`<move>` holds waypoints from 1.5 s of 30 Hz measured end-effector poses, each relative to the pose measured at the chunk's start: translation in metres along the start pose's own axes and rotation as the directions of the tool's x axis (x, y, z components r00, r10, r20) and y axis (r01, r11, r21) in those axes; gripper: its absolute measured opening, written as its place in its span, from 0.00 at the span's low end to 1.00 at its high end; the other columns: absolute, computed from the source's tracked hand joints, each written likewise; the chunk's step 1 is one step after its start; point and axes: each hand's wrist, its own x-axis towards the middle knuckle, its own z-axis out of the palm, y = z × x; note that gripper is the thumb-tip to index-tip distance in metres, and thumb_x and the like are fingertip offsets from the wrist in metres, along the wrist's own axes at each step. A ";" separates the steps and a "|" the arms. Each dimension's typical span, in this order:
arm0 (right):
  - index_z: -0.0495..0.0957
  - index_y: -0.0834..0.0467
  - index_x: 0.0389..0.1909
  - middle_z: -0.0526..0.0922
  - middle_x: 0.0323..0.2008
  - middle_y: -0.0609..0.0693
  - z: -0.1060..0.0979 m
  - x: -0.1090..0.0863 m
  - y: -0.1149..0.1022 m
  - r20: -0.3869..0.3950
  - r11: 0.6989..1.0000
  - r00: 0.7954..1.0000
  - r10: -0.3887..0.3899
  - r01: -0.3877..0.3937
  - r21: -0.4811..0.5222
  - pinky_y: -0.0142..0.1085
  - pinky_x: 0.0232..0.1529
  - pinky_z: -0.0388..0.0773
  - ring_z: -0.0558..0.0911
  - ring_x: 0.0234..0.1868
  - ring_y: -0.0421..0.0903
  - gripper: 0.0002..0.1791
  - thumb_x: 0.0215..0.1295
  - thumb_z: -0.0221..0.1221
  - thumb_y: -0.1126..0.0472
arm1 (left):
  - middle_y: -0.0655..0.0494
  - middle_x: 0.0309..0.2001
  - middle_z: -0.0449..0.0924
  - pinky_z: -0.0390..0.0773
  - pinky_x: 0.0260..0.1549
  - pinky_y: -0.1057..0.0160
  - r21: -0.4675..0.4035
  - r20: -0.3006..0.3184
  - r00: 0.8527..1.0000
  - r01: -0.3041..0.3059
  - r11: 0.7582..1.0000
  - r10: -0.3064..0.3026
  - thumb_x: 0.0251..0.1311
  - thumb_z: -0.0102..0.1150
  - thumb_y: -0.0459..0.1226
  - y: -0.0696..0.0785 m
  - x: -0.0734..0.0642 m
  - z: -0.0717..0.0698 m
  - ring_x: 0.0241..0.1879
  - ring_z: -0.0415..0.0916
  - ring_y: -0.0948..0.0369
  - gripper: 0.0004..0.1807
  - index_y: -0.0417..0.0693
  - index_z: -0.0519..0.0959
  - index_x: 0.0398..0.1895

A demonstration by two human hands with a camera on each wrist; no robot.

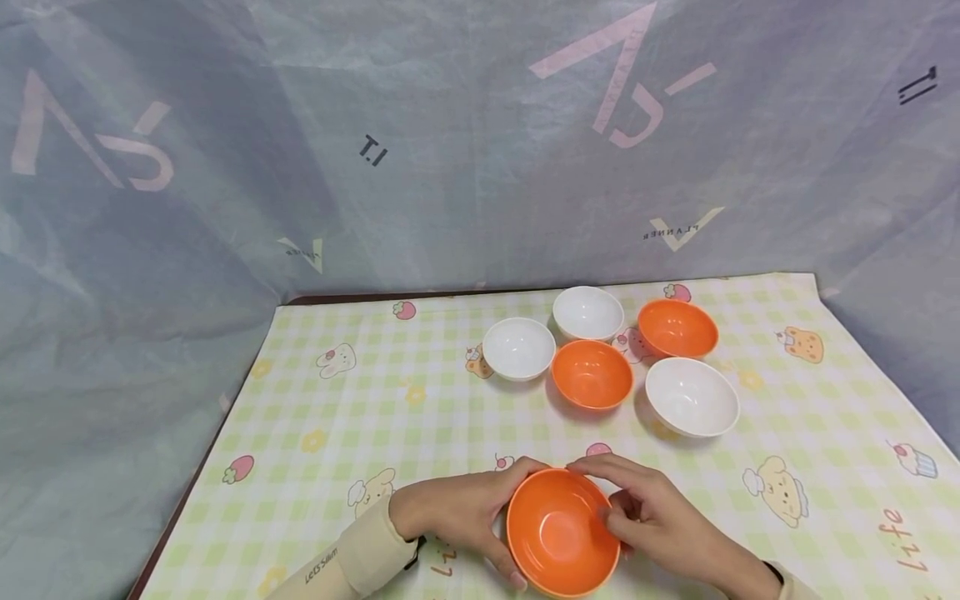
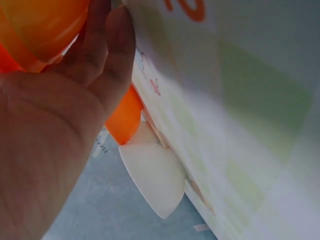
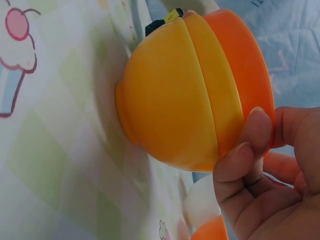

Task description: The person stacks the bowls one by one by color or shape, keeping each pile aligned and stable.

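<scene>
An orange bowl [image 1: 562, 533] is at the front of the table, between both hands. In the right wrist view this orange bowl [image 3: 245, 65] sits nested on top of two yellow bowls [image 3: 160, 100], the lowest with its foot at the cloth. My left hand [image 1: 472, 512] holds the stack from the left, thumb on the near side and fingers round the far side. On the right, my right hand [image 1: 667, 521] pinches the orange rim, thumb over the inside and fingertips against the outside, close to the upper yellow rim.
Beyond the hands stand three white bowls [image 1: 518, 348] and two more orange bowls [image 1: 592, 375], set close together right of centre. A green checked cloth [image 1: 360, 433] with cartoon prints covers the table. A grey-blue curtain [image 1: 450, 192] hangs behind its back edge.
</scene>
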 end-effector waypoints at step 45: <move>0.76 0.52 0.70 0.82 0.63 0.42 0.013 -0.003 -0.003 -0.033 0.868 0.988 -0.152 0.118 -0.483 0.21 0.67 0.68 0.81 0.59 0.39 0.33 0.66 0.60 0.78 | 0.64 0.74 0.68 0.71 0.68 0.68 0.273 -0.077 0.993 -0.070 0.959 0.094 0.49 0.88 0.51 0.012 0.002 0.006 0.67 0.70 0.72 0.67 0.61 0.46 0.83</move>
